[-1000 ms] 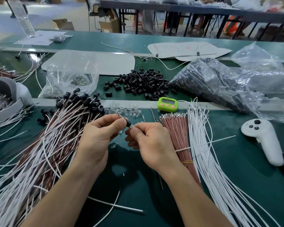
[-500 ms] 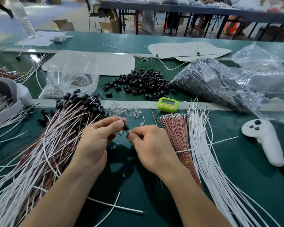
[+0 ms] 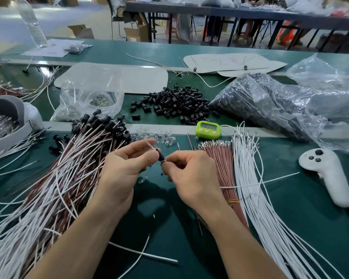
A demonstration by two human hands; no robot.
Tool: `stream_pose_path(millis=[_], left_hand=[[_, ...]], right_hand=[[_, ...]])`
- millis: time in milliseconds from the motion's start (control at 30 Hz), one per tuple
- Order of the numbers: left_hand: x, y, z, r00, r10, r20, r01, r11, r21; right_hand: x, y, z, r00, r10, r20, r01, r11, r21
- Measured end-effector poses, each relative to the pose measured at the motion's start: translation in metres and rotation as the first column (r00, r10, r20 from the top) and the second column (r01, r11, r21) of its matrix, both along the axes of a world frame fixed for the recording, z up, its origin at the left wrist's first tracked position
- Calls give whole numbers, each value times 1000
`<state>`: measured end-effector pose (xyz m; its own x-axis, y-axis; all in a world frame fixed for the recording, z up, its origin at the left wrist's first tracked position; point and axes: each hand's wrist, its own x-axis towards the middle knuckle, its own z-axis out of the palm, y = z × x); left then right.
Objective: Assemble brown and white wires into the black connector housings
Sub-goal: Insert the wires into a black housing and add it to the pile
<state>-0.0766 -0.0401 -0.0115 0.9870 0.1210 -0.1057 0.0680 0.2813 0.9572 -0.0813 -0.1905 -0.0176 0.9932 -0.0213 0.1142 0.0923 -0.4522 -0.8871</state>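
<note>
My left hand (image 3: 125, 168) pinches a small black connector housing (image 3: 161, 157) between thumb and fingers above the green table. My right hand (image 3: 189, 174) pinches wire ends at the housing's right end; a white wire (image 3: 270, 181) trails from that hand to the right. A heap of loose black housings (image 3: 175, 103) lies behind. A bundle of brown wires (image 3: 220, 158) and a bundle of white wires (image 3: 250, 178) lie right of my hands. Finished brown and white wires with black housings (image 3: 69, 158) are piled on the left.
A green timer (image 3: 208, 129) sits on the table's dividing strip. Small clear bulbs (image 3: 159, 135) lie scattered behind my hands. Clear plastic bags (image 3: 270, 105) with black parts are at the right, a white controller (image 3: 326, 174) beside them. A grey tray (image 3: 6, 125) stands at the left.
Both hands have stayed close together at the same spot. The housing between my fingertips has turned a little, and my right fingers have closed in against its end.
</note>
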Motion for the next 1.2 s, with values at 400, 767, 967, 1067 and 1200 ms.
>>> stream_pose_path(millis=[400, 767, 967, 1067, 1200], left_hand=[[0, -4, 0, 998, 43, 46, -47, 995, 91], [0, 1, 7, 996, 90, -7, -90, 995, -50], [0, -1, 4, 998, 65, -11, -65, 997, -29], [0, -2, 3, 992, 117, 35, -116, 993, -33], [2, 0, 2, 984, 168, 57, -165, 985, -41]], right_hand=[[0, 5, 1, 988, 56, -142, -24, 976, 218], [-1, 4, 4, 987, 76, -140, -49, 981, 189], [-1, 4, 2, 987, 42, -155, -22, 991, 130], [-1, 4, 3, 990, 37, -135, -26, 996, 80], [-1, 5, 3, 989, 42, -140, -27, 994, 109]])
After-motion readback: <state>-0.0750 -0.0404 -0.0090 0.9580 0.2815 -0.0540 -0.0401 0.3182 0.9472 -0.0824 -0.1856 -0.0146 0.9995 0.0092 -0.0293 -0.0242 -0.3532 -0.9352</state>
